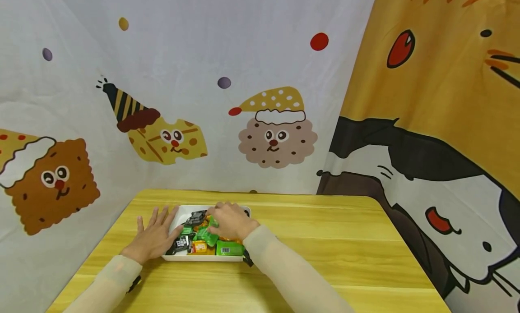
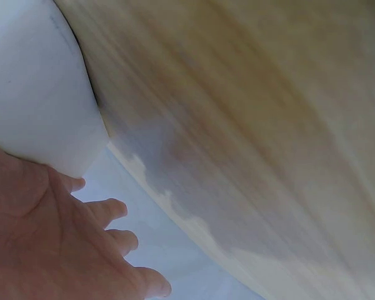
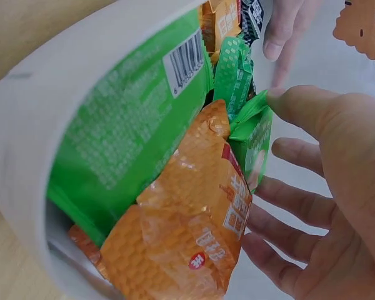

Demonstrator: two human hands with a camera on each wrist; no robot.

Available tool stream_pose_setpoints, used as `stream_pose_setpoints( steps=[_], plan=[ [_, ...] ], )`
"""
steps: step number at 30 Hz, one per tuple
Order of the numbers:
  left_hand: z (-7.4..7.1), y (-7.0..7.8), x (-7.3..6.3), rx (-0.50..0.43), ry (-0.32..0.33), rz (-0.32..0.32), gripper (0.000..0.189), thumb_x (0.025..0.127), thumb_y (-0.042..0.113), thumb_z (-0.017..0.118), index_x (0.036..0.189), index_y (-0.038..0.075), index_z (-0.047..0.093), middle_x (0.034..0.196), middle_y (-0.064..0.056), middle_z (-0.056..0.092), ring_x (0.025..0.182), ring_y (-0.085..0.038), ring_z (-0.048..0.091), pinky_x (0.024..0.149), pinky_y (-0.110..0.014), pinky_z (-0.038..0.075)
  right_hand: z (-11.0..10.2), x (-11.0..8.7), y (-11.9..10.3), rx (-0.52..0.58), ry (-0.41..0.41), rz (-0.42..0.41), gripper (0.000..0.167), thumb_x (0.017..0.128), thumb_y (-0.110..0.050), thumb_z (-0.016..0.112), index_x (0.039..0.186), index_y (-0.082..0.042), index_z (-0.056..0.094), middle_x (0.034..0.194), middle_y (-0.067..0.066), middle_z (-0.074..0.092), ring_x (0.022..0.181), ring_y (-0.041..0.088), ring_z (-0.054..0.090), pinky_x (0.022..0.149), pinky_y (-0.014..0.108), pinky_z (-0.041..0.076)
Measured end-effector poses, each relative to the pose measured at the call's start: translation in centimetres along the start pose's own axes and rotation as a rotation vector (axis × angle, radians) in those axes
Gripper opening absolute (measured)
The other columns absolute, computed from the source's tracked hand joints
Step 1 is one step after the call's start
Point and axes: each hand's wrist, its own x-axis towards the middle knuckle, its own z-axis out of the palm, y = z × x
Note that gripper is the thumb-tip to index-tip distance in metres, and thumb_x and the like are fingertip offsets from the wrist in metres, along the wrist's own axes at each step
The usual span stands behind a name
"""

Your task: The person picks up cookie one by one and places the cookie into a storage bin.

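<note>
A white tray (image 1: pixel 205 258) on the table holds several wrapped snack packets in green, orange and black. Spread fingers of my left hand (image 1: pixel 152 235) lie at the tray's left side, the thumb over its edge; the left wrist view shows the palm beside the tray's outer wall (image 2: pixel 44 87). Over the tray's right half, my right hand (image 1: pixel 232 220) pinches a small green packet (image 3: pixel 255 140) between thumb and fingers. Right below that packet lie an orange packet (image 3: pixel 181 231) and a larger green packet with a barcode (image 3: pixel 134 125). Black packets (image 1: pixel 181 244) are at the left.
The tray stands on a yellow wood-grain table (image 1: pixel 345 250), towards its far left part. Behind the table hangs a pale cloth (image 1: pixel 276 65) printed with cartoon snacks, with an orange cartoon cloth (image 1: pixel 447 101) at the right.
</note>
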Motion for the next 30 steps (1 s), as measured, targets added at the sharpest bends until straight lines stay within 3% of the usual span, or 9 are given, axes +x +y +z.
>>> stream_pose_setpoints(
  steps=[7, 13, 21, 30],
  plan=[
    [0.1, -0.1, 0.1, 0.01, 0.005, 0.006, 0.085, 0.123, 0.062, 0.044, 0.188, 0.012, 0.022, 0.191, -0.035, 0.013, 0.176, -0.068, 0.006, 0.129, -0.099, -0.007, 0.1, -0.5, 0.6, 0.027, 0.005, 0.021, 0.057, 0.115, -0.051, 0.075, 0.165, -0.026, 0.067, 0.165, 0.002, 0.07, 0.146, 0.027, 0.072, 0.128, 0.053, 0.059],
    [0.0, -0.1, -0.1, 0.001, 0.007, 0.01, 0.085, 0.123, 0.061, 0.046, 0.187, 0.011, 0.023, 0.191, -0.036, 0.014, 0.176, -0.069, 0.007, 0.128, -0.099, -0.006, 0.1, -1.1, 1.2, 0.038, 0.04, -0.001, 0.057, 0.115, -0.049, 0.075, 0.165, -0.024, 0.067, 0.164, 0.002, 0.07, 0.145, 0.028, 0.071, 0.125, 0.056, 0.061],
    [0.0, -0.1, 0.0, 0.005, 0.01, 0.008, 0.085, 0.123, 0.061, 0.045, 0.188, 0.012, 0.022, 0.191, -0.036, 0.013, 0.176, -0.068, 0.006, 0.128, -0.1, -0.005, -0.2, -2.8, 2.5, 0.093, 0.101, 0.0, 0.052, 0.116, -0.042, 0.073, 0.165, -0.024, 0.068, 0.156, 0.001, 0.072, 0.139, 0.025, 0.071, 0.118, 0.056, 0.062],
    [0.1, -0.1, 0.0, -0.001, 0.005, 0.0, 0.084, 0.123, 0.061, 0.045, 0.188, 0.012, 0.022, 0.191, -0.036, 0.012, 0.176, -0.068, 0.004, 0.129, -0.099, -0.005, -0.1, -5.3, 4.5, 0.126, 0.136, 0.018, 0.047, 0.117, -0.039, 0.073, 0.16, -0.022, 0.072, 0.159, 0.006, 0.071, 0.147, 0.031, 0.068, 0.123, 0.063, 0.059]
  ],
)
